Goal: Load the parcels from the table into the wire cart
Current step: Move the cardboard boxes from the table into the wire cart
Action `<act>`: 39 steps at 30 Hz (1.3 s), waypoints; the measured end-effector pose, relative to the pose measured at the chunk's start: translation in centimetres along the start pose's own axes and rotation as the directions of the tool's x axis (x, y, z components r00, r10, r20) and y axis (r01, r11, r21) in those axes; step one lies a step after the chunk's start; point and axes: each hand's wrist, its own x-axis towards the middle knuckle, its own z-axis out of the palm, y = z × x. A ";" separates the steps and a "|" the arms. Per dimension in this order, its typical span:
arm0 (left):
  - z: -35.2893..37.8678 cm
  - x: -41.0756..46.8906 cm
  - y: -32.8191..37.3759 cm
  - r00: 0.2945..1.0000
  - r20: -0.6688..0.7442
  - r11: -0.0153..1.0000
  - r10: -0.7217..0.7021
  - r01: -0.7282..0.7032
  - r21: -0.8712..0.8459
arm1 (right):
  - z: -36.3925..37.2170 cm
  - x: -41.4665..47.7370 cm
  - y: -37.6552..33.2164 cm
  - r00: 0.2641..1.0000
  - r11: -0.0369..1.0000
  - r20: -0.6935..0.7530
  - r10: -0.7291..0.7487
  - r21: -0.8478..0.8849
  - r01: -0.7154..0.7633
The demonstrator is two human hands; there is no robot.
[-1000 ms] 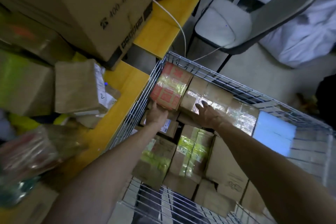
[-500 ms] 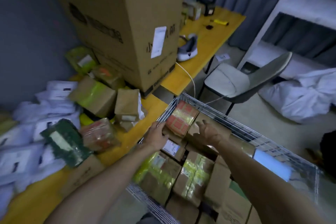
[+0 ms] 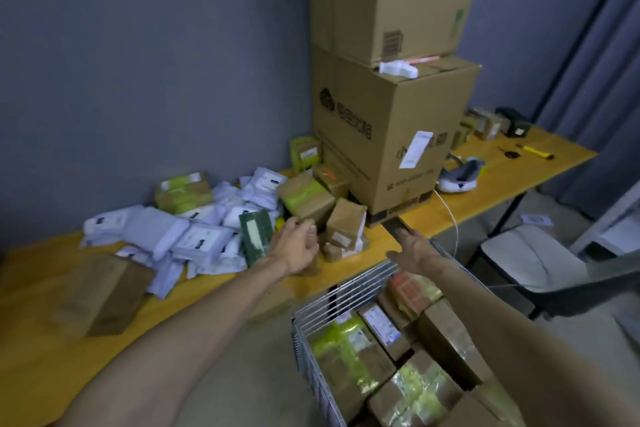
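**Hands out of the cart, reaching back to the bench for the next parcel.**

The yellow bench [image 3: 502, 180] runs across the middle of the frame, with two big stacked cartons [image 3: 391, 135] at upper centre. The wire cart [image 3: 346, 291] sits at lower right against the bench edge, already packed with taped boxes. Many parcels still wait on the bench: white mailers [image 3: 166, 229] at centre left and taped brown boxes at centre. A second ago both your hands were down in the cart settling a box; now they are lifted clear and empty. Your left hand [image 3: 298, 246] hovers near a small brown parcel [image 3: 346, 222], fingers loosely curled around nothing. Your right hand [image 3: 415, 250] hangs over the cart's far corner, fingers straight and spread. That looks like one drop finished and the next pickup starting.
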 end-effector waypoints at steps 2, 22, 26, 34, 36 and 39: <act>-2.7 -1.0 -2.0 0.998 -0.054 1.000 -0.022 0.022 0.005 | -1.4 0.2 -2.9 0.998 0.998 -0.008 -0.064 0.012 0.064; -18.4 -7.8 -25.6 0.945 -0.254 0.978 -0.205 0.210 -0.007 | 1.4 0.3 -32.8 0.863 0.901 -0.263 -0.431 -0.080 0.425; -17.8 -7.5 -28.7 0.936 -0.243 0.966 -0.255 0.258 -0.022 | 3.2 1.7 -35.0 0.875 0.907 -0.240 -0.420 -0.090 0.411; -15.7 -2.9 -31.8 0.934 -0.195 0.950 -0.301 0.311 0.023 | 5.7 8.0 -37.1 0.862 0.900 -0.269 -0.430 -0.052 0.433; -15.4 -1.0 -32.4 0.934 -0.172 0.943 -0.313 0.327 0.060 | 6.3 10.2 -37.1 0.871 0.900 -0.239 -0.429 -0.038 0.433; -15.5 2.3 -32.9 0.933 -0.151 0.933 -0.327 0.344 0.102 | 7.1 13.4 -36.6 0.880 0.901 -0.200 -0.431 -0.043 0.432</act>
